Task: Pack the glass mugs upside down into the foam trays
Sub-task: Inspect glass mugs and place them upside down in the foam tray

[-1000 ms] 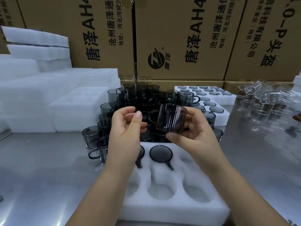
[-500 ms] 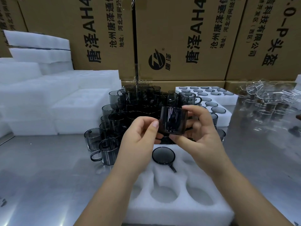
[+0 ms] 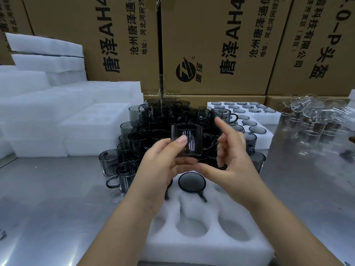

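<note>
Your left hand (image 3: pixel 163 166) and right hand (image 3: pixel 236 162) are both bare. Your left forearm (image 3: pixel 119 233) and right forearm (image 3: pixel 284 233) are bare as well, skin showing right down to the bottom edge of view. Left thumbnail (image 3: pixel 182 139) is cut short, rounded, plain.

Left grip (image 3: pixel 163 166) pinches smoky glass mug (image 3: pixel 189 141), thumb on its side, above foam tray (image 3: pixel 201 246). Right grip (image 3: pixel 236 160) just beside, fingers loose. Packed mug (image 3: pixel 192 182) sits inverted in tray's far row.
</note>
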